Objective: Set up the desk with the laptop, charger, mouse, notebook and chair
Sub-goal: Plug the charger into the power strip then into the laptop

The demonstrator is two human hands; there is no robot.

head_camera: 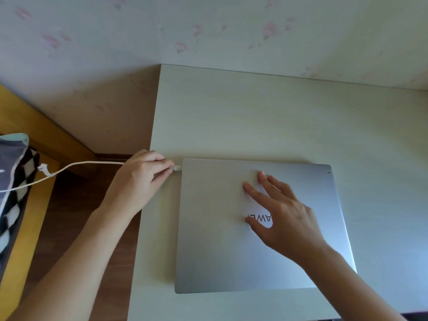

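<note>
Laptop (261, 228) on desk (254, 117), cable (76, 166) left

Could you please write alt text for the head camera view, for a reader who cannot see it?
A person's left hand pinches the plug of a white charger cable at the left edge of a closed silver laptop, while the right hand rests flat on its lid. The laptop lies on a pale desk against floral wallpaper.

A silver laptop (231, 239) lies on a pale cream desk (254, 117), its cable (76, 166) white, beside a black-and-white checked cloth (16, 193), yellow wood (27, 228), brown floor (76, 216) and pink-flowered white wallpaper (185, 31).
</note>
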